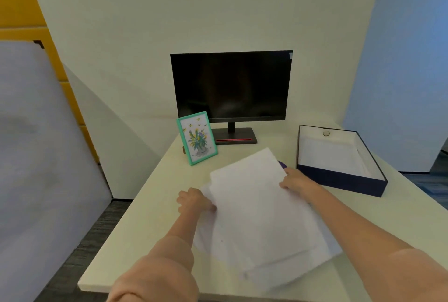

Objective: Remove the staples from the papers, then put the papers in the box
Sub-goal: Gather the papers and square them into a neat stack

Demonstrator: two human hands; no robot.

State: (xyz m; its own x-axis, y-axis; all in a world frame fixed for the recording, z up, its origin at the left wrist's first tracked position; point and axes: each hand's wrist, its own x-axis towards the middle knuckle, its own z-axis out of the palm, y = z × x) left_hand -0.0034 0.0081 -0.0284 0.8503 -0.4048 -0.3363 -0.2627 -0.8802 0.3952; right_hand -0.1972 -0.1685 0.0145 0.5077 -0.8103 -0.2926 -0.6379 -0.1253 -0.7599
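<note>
1. The papers [261, 216] are held over the near part of the bench [150, 229], with several sheets fanned out of line.
2. Their left edge is gripped by the left hand [194, 201], fingers curled round it; the right edge is pinched by the right hand [297, 181].
3. No staples can be made out; any left in would be carried into the box.
4. A purple object [282, 163], mostly hidden behind the papers, could be knocked aside.
5. The box [339, 180] stands open just beyond the right hand; misaligned sheets could be caught on its near wall or dropped.
</note>
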